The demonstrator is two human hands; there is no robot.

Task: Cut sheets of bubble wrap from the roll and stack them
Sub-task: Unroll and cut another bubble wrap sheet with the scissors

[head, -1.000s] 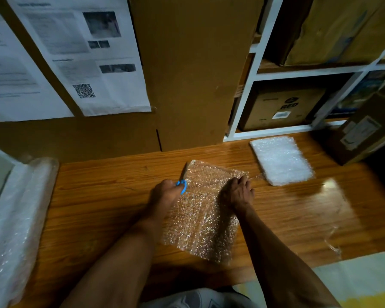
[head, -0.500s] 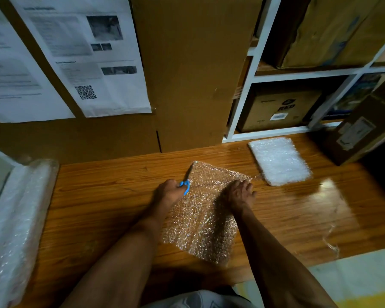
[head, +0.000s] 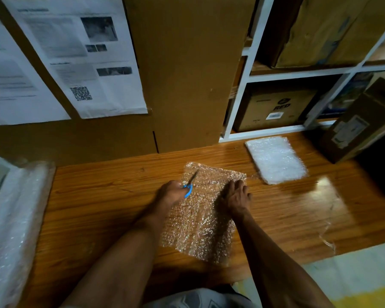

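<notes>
The left hand (head: 170,193) grips blue-handled scissors (head: 189,185), blades near the bubble wrap sheet's (head: 200,218) far edge; the right hand (head: 236,196) presses it flat on the tabletop (head: 102,196). If the sheet slips, the cut may wander or tear short of the stack (head: 276,160).

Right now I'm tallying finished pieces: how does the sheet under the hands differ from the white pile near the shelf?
The sheet is a single clear layer showing wood; the pile is thick and opaque white. Hands and scissors rest on the sheet; the pile lies untouched. Both are bubble wrap.
</notes>
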